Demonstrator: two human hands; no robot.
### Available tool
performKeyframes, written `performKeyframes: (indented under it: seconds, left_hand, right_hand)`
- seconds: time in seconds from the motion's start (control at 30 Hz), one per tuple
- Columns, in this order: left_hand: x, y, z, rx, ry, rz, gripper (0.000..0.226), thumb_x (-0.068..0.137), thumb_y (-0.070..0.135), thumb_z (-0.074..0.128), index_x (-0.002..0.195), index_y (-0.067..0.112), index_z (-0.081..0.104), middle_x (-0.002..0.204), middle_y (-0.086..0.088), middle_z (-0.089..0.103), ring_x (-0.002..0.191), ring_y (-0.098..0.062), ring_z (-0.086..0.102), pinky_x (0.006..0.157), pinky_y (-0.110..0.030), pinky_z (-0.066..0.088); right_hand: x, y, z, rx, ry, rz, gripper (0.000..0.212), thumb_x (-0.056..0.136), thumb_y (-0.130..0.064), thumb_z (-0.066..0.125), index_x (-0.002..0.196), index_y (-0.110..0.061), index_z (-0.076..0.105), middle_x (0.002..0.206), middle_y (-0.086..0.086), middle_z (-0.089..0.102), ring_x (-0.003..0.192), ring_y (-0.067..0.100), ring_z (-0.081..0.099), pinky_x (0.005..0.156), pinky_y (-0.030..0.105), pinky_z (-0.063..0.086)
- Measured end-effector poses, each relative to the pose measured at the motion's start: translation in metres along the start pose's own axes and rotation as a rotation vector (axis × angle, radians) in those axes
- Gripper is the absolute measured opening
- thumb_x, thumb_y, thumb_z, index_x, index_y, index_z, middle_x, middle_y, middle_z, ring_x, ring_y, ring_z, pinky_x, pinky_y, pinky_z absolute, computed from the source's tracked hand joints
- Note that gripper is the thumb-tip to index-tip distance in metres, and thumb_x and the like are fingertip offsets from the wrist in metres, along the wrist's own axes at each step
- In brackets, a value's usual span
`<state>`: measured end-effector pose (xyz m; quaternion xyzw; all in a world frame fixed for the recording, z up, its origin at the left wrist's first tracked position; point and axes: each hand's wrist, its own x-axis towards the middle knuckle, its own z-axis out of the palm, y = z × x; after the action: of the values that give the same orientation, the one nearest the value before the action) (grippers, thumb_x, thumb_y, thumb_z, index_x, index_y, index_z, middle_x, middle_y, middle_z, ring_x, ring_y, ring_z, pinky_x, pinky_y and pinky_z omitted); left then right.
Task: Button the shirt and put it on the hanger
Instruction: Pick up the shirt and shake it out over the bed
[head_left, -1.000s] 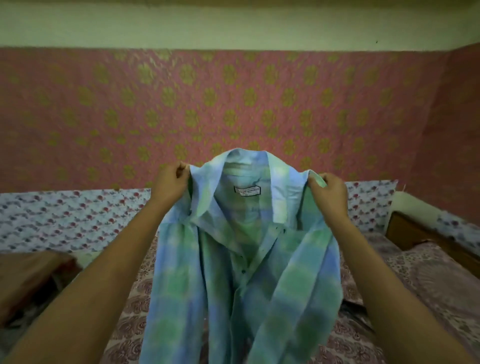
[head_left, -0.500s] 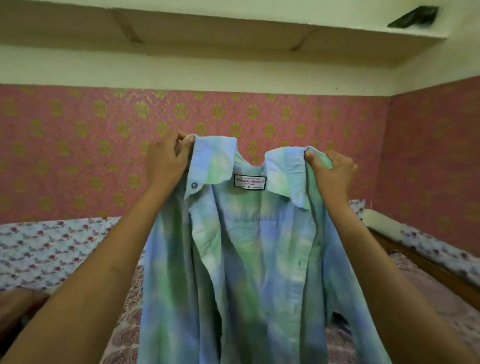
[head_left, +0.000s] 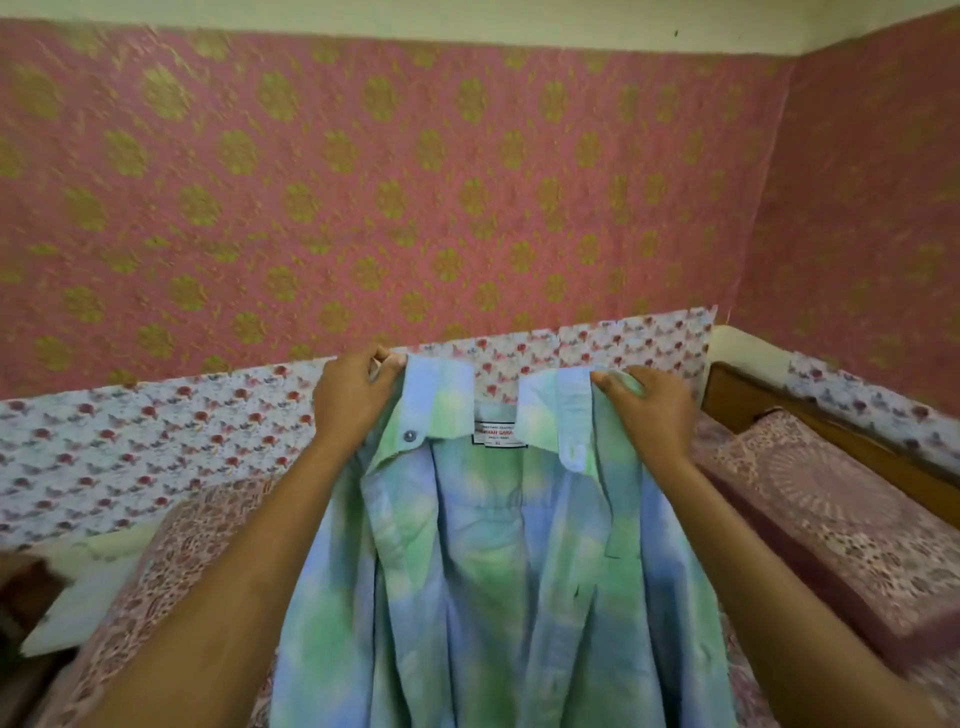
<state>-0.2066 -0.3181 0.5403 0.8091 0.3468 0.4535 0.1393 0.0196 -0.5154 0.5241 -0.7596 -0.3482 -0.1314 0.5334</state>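
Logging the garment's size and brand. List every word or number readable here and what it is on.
"XL": bottom line of the label inside the shirt.
"...GARA...": red middle line, blurred, its end hidden by the collar.
The label's other lines: too small to read.
No other text.

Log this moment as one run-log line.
step: shirt held up, front unbuttoned | left hand: grips collar end | right hand: grips other collar end | hanger: not in view
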Motion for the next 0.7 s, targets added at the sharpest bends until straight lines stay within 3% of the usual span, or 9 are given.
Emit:
performKeyframes:
  seconds: [0.1,0.17,0.27,0.37,0.47,0.5,0.57,0.63,0.7]
  left_hand:
    - [0.016,-0.044,0.064,0.059,-0.023,-0.066,0.026,0.094,0.032,0.051,0.080,0.011,0.057,0.070,-0.011,0.057,0.059,-0.024,0.048,0.053,-0.033,0.038]
    - [0.040,-0.077,0.118,0.097,-0.022,-0.112,0.025,0.094,0.030,0.051,0.081,0.010,0.058,0.067,-0.009,0.055,0.053,-0.017,0.043,0.049,-0.029,0.033]
    - [0.073,-0.122,0.186,0.134,-0.029,-0.164,0.029,0.095,0.029,0.050,0.084,0.005,0.061,0.069,-0.014,0.056,0.057,-0.023,0.047,0.052,-0.028,0.029]
    - [0.109,-0.169,0.258,0.145,-0.057,-0.227,0.030,0.094,0.032,0.051,0.089,0.004,0.061,0.075,-0.019,0.061,0.069,-0.032,0.055,0.056,-0.031,0.036]
    - [0.127,-0.214,0.320,0.146,-0.143,-0.331,0.022,0.093,0.025,0.051,0.102,0.007,0.060,0.076,-0.011,0.057,0.070,-0.027,0.054,0.051,-0.028,0.034]
    - [0.125,-0.234,0.345,0.159,-0.231,-0.369,0.022,0.092,0.021,0.051,0.109,0.008,0.057,0.081,-0.011,0.057,0.074,-0.028,0.056,0.053,-0.029,0.037]
    - [0.097,-0.271,0.390,0.182,-0.420,-0.436,0.033,0.091,0.017,0.054,0.122,0.009,0.052,0.102,-0.017,0.061,0.093,-0.032,0.059,0.073,-0.035,0.047]
    - [0.044,-0.302,0.418,0.203,-0.580,-0.457,0.041,0.089,0.024,0.054,0.127,0.008,0.051,0.128,-0.016,0.055,0.116,-0.034,0.053,0.095,-0.042,0.044]
    - [-0.023,-0.323,0.433,0.190,-0.706,-0.457,0.048,0.086,0.037,0.052,0.124,0.009,0.056,0.132,-0.013,0.054,0.122,-0.032,0.050,0.099,-0.041,0.041]
  right_hand:
    - [0.017,0.050,0.058,-0.032,-0.044,0.086,0.041,0.083,-0.041,0.064,0.056,-0.014,0.048,0.054,0.007,0.048,0.057,0.026,0.049,0.047,0.030,0.025]
    - [0.045,0.088,0.108,-0.037,-0.040,0.127,0.041,0.082,-0.045,0.064,0.075,-0.004,0.065,0.071,0.018,0.063,0.067,0.030,0.057,0.053,0.029,0.028]
    - [0.080,0.131,0.174,-0.096,-0.044,0.100,0.040,0.086,-0.040,0.061,0.078,-0.001,0.064,0.078,0.022,0.065,0.062,0.024,0.048,0.056,0.028,0.026]
    - [0.119,0.175,0.246,-0.151,-0.057,0.151,0.038,0.089,-0.041,0.056,0.072,-0.007,0.059,0.073,0.021,0.061,0.067,0.030,0.054,0.057,0.030,0.031]
    - [0.131,0.225,0.308,-0.197,-0.141,0.205,0.038,0.093,-0.038,0.047,0.094,-0.005,0.066,0.085,0.024,0.065,0.081,0.039,0.061,0.066,0.036,0.043]
    - [0.127,0.249,0.329,-0.220,-0.217,0.223,0.036,0.095,-0.034,0.045,0.105,-0.007,0.065,0.093,0.024,0.066,0.087,0.040,0.061,0.071,0.037,0.045]
    - [0.095,0.294,0.363,-0.226,-0.371,0.243,0.035,0.094,-0.028,0.047,0.120,-0.008,0.059,0.110,0.022,0.065,0.102,0.038,0.060,0.083,0.039,0.046]
    - [0.043,0.331,0.377,-0.230,-0.496,0.229,0.038,0.092,-0.027,0.053,0.125,-0.009,0.057,0.121,0.017,0.062,0.111,0.034,0.058,0.094,0.038,0.043]
    - [-0.014,0.363,0.383,-0.262,-0.603,0.236,0.039,0.090,-0.026,0.056,0.124,-0.007,0.058,0.121,0.016,0.062,0.112,0.031,0.059,0.097,0.036,0.043]
